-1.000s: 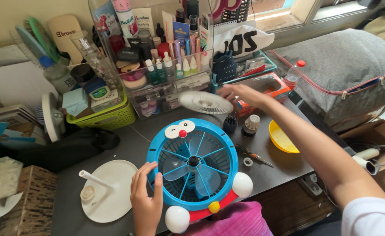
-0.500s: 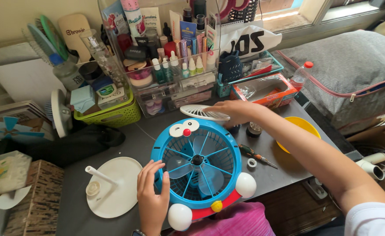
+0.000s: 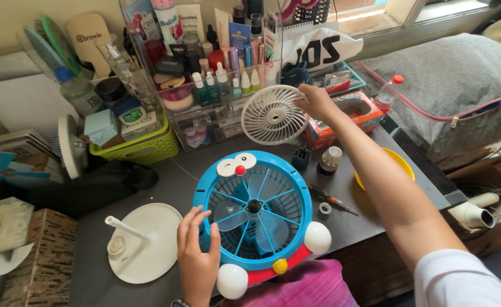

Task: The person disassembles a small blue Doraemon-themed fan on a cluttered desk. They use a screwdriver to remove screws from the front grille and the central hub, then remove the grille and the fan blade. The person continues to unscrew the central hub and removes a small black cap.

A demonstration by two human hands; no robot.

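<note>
In green basket (image 3: 148, 149): small boxes (image 3: 131, 122).

Both hands are bare, the right arm's white short sleeve (image 3: 460, 278) ending above the elbow.

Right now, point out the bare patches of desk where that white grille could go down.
The right hand holds the white grille. Bare dark desk lies between the green basket, the white base plate and the blue fan. Crowded: right of the fan, with a screwdriver, small ring, jar and yellow bowl.
</note>
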